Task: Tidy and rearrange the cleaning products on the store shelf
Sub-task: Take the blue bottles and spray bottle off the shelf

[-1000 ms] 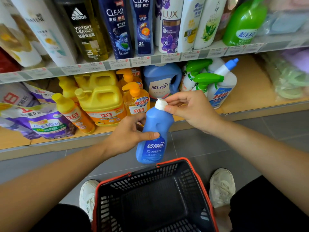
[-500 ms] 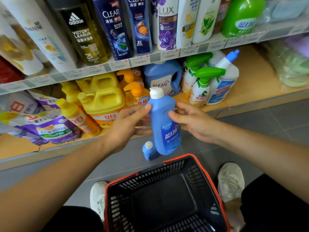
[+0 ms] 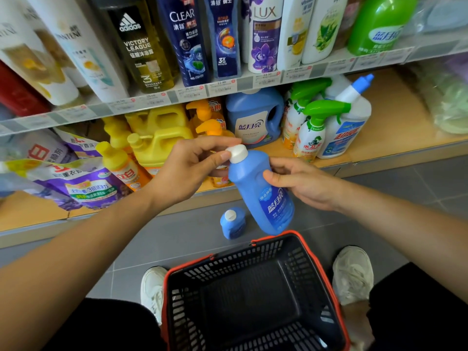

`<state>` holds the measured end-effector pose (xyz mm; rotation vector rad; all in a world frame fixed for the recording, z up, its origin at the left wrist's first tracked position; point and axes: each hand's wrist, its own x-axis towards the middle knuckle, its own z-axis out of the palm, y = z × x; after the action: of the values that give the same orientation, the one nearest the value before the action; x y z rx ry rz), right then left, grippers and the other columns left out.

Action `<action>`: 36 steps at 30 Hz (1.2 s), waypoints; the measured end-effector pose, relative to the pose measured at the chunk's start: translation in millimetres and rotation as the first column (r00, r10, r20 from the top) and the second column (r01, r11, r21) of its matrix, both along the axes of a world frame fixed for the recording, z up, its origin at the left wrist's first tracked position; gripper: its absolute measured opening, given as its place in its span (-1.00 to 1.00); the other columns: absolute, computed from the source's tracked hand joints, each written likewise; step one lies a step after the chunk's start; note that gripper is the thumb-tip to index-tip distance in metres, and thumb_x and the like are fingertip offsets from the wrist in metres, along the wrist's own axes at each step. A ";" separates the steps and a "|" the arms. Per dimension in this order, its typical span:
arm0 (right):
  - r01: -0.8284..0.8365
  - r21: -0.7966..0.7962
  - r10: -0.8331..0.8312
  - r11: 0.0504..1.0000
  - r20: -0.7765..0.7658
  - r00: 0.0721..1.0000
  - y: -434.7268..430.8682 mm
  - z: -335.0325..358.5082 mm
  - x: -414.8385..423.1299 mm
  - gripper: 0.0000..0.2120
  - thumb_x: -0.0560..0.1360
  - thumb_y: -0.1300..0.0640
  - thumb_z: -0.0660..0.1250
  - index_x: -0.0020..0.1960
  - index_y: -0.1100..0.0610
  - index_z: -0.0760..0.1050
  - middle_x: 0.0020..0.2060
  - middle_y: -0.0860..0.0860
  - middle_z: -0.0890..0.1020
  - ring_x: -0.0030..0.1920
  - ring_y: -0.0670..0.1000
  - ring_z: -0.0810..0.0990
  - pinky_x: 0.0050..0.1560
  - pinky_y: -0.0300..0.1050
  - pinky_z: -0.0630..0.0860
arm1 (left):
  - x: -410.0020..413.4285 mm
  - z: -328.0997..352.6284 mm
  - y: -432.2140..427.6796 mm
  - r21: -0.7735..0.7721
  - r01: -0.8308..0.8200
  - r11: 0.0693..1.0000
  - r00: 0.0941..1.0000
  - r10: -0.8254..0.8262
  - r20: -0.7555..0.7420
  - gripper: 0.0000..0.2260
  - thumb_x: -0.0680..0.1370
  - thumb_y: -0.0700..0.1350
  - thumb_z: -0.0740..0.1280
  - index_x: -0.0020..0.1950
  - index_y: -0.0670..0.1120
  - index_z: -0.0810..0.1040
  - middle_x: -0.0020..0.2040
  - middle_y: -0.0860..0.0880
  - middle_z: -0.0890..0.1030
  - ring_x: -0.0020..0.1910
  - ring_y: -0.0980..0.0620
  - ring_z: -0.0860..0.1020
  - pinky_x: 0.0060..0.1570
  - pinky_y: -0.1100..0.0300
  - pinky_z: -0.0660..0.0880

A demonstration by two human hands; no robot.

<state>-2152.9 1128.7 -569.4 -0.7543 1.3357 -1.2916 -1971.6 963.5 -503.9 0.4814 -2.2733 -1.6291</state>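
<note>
I have the blue bottle (image 3: 263,196) tilted at mid-frame, out in front of the lower shelf (image 3: 395,115) and just above the far rim of the basket (image 3: 228,271). My left hand (image 3: 190,171) pinches its white cap (image 3: 238,153) between thumb and fingertips; my right hand (image 3: 306,184) grips the body, thumb across the front. A second blue bottle (image 3: 233,224) stands on the grey floor (image 3: 177,239) between shelf edge and basket. Bare wood lies open at right, beyond the spray bottles (image 3: 312,134).
</note>
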 end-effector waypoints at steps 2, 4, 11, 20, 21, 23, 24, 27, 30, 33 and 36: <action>-0.002 0.003 0.002 1.000 -0.007 1.000 0.6 0.6 -0.4 -0.58 0.49 0.07 0.37 0.32 0.16 0.53 0.21 0.14 0.65 0.20 0.03 0.62 0.14 -0.15 0.55 | 0.9 0.4 0.8 -0.015 0.008 1.000 1.000 -0.008 0.005 -0.70 0.65 -0.34 0.22 0.37 -0.22 0.52 0.11 -0.19 0.64 0.05 0.07 0.66 0.00 0.18 0.65; -0.003 0.006 0.003 1.000 -0.011 1.000 0.9 1.5 -1.0 -0.58 0.50 0.06 0.38 0.32 0.15 0.53 0.21 0.13 0.65 0.21 0.05 0.62 0.14 -0.15 0.56 | 1.6 0.2 1.6 -0.023 0.018 1.000 1.000 -0.018 0.002 -0.69 0.67 -0.34 0.18 0.38 -0.18 0.51 0.13 -0.14 0.63 0.07 0.09 0.65 -0.01 0.21 0.64; -0.003 -0.003 0.003 1.000 -0.050 0.999 -0.5 2.9 -1.2 -0.56 0.45 0.01 0.44 0.30 0.07 0.55 0.21 0.11 0.65 0.22 0.06 0.62 0.15 -0.12 0.57 | 1.2 -2.9 1.4 -0.014 -0.005 1.000 1.000 0.004 -0.030 -0.74 0.61 -0.29 0.32 0.29 -0.15 0.57 0.13 -0.17 0.65 0.06 0.02 0.68 -0.01 0.12 0.67; -0.077 -0.040 0.060 0.996 -0.326 0.943 -2.0 13.2 -1.9 -0.42 0.48 0.16 0.47 0.45 -0.04 0.39 0.27 0.15 0.59 0.28 0.20 0.57 0.27 0.22 0.52 | -2.9 -5.9 4.3 0.077 -0.002 0.997 0.997 0.008 -0.072 -0.75 0.67 -0.27 0.22 0.29 -0.09 0.57 0.10 -0.06 0.66 0.05 0.15 0.65 -0.06 0.26 0.62; -0.083 -0.042 0.063 0.996 -0.355 0.933 -2.5 14.3 -1.2 -0.45 0.50 0.20 0.45 0.44 -0.03 0.39 0.28 0.14 0.59 0.29 0.16 0.56 0.27 0.21 0.52 | -3.2 -6.7 3.6 0.097 -0.020 0.995 0.997 0.027 -0.071 -0.74 0.69 -0.25 0.19 0.30 -0.06 0.56 0.11 -0.06 0.65 0.04 0.16 0.65 -0.07 0.27 0.62; -0.071 -0.030 0.055 0.997 -0.367 0.929 -2.0 15.0 -1.0 -0.48 0.52 0.22 0.44 0.43 0.02 0.40 0.27 0.12 0.59 0.28 0.18 0.57 0.25 0.27 0.52 | -4.0 -10.0 2.8 0.140 -0.060 0.988 0.996 0.068 -0.057 -0.73 0.70 -0.21 0.17 0.36 -0.04 0.52 0.12 -0.08 0.66 0.03 0.13 0.65 -0.07 0.28 0.61; -0.053 -0.024 0.041 0.998 -0.351 0.935 -1.3 15.2 -1.0 -0.49 0.52 0.21 0.43 0.43 0.02 0.41 0.25 0.12 0.60 0.25 0.24 0.58 0.23 0.33 0.52 | -4.0 -13.4 3.4 0.169 -0.074 0.983 0.996 0.082 -0.039 -0.73 0.70 -0.19 0.19 0.38 -0.04 0.51 0.10 -0.05 0.67 0.04 0.11 0.65 -0.06 0.27 0.61; 0.048 -0.031 -0.055 0.998 -0.274 0.960 -0.8 17.2 -0.4 -0.58 0.55 0.18 0.41 0.35 -0.09 0.46 0.17 0.11 0.63 0.15 0.22 0.65 0.12 0.36 0.56 | -0.8 -31.2 11.3 0.271 -0.039 0.962 0.994 0.010 0.107 -0.69 0.61 -0.09 0.30 0.37 -0.02 0.50 0.06 0.06 0.70 0.07 0.11 0.66 0.00 0.20 0.63; 0.144 -0.067 -0.155 0.987 -0.198 0.968 -3.8 19.7 -0.2 -0.66 0.56 0.19 0.38 0.29 -0.05 0.48 0.08 0.04 0.67 0.02 -0.01 0.68 -0.08 0.11 0.68 | 6.4 -53.7 22.3 0.250 0.110 0.962 0.955 -0.172 0.243 -0.57 0.48 -0.06 0.45 0.33 -0.06 0.54 0.16 0.01 0.70 0.14 0.05 0.66 0.13 0.18 0.59; 0.201 -0.064 -0.208 0.978 -0.129 0.970 -5.2 20.5 -1.5 -0.69 0.58 0.19 0.35 0.31 0.06 0.46 0.04 0.07 0.67 0.00 -0.01 0.70 -0.15 -0.05 0.63 | 7.3 -66.7 27.8 0.244 0.086 0.966 0.952 -0.152 0.264 -0.53 0.42 -0.11 0.54 0.30 -0.11 0.54 0.17 -0.01 0.70 0.16 0.00 0.66 0.12 0.16 0.60; 0.214 -0.050 -0.218 0.976 -0.100 0.971 -4.8 20.1 -1.7 -0.70 0.60 0.17 0.34 0.32 0.08 0.45 0.01 0.04 0.69 0.01 0.04 0.71 -0.11 -0.01 0.64 | 5.2 -69.6 26.4 0.326 -0.004 0.946 0.972 -0.074 0.225 -0.51 0.37 -0.08 0.57 0.25 -0.14 0.56 0.13 -0.03 0.72 0.14 -0.03 0.68 0.08 0.14 0.62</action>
<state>-2154.5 1124.0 -549.4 -0.7265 1.5147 -1.4697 -1966.4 989.9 -573.5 0.7509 -2.1849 -2.0775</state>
